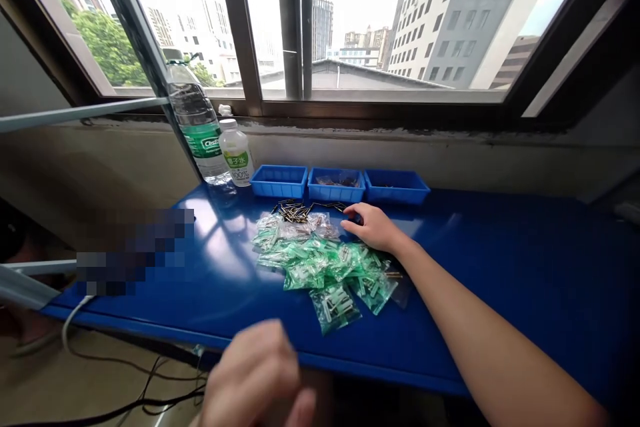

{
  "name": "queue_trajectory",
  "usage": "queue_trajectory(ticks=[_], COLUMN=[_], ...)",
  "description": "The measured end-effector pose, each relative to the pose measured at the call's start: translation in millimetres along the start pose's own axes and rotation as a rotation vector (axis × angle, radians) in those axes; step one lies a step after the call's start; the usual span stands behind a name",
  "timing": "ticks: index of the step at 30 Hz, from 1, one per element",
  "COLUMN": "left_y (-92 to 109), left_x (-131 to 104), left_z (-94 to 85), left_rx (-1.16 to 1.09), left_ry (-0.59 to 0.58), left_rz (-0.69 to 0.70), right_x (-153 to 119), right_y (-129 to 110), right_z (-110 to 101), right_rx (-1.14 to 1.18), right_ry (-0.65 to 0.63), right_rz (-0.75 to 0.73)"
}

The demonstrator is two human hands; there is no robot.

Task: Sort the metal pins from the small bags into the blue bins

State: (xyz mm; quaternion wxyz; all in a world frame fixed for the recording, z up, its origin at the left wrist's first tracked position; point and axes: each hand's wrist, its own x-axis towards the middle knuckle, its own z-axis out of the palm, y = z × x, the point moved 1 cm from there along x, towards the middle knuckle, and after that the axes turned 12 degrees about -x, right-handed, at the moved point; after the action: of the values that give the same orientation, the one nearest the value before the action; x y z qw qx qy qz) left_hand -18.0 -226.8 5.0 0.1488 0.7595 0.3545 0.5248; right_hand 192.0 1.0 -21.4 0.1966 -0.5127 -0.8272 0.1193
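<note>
My right hand [369, 225] reaches to the far side of the pile, its thumb and index finger apart. Just beyond its fingertips lie dark slim metal pieces [327, 205], with a heap of similar brass-and-black pieces [295, 212] to the left. Below the hand spreads a pile of green-tinted clear plastic packets [320, 260] holding small pale parts. Clear packets [300, 228] rest along the pile's far edge. My left hand [257, 373] is in front of the table's near edge, slightly blurred, fingers curled and fingertips hidden; whether anything is in it does not show.
Behind the pile stand three blue bins: a left bin [279, 192], a middle bin [336, 195] containing packets and a right bin [397, 197]. A large water bottle [203, 147] and a white bottle [236, 153] stand by the window. Cables [150, 387] hang at lower left.
</note>
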Motion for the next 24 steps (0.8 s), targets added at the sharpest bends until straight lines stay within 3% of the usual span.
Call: queue_trajectory(ticks=[2, 4, 7, 9, 12, 15, 20, 24], left_y=[2.0, -11.1, -51.9, -82.7, -119.1, -139.7, -154.9, -155.2], left_x=[55.1, 108.1, 167.6, 188.4, 193.6, 182.0, 166.4, 164.2], left_z=[0.3, 2.6, 8.1, 10.7, 11.8, 13.2, 18.5, 22.6], left_rx=[0.061, 0.135, 0.280, 0.339, 0.367, 0.379, 0.389, 0.374], left_ry=[-0.063, -0.081, -0.089, -0.104, -0.086, -0.046, -0.130, -0.166], left_rz=[-0.049, -0.093, -0.122, -0.127, -0.135, -0.133, -0.172, -0.181], right_x=[-0.2, 0.1, 0.8, 0.6, -0.8, -2.6, -4.6, -5.1], right_y=[1.6, 3.1, 3.1, 1.4, -3.6, -10.6, -18.7, -19.4], right_z=[0.4, 1.6, 2.6, 1.6, -1.7, -4.4, -5.4, -3.7], right_rx=[0.008, 0.000, -0.029, -0.046, -0.062, -0.069, -0.066, -0.086], right_ry=[0.007, 0.013, 0.012, 0.002, -0.046, -0.129, -0.158, -0.142], right_rz=[-0.003, -0.010, -0.027, -0.041, -0.091, -0.183, -0.207, -0.197])
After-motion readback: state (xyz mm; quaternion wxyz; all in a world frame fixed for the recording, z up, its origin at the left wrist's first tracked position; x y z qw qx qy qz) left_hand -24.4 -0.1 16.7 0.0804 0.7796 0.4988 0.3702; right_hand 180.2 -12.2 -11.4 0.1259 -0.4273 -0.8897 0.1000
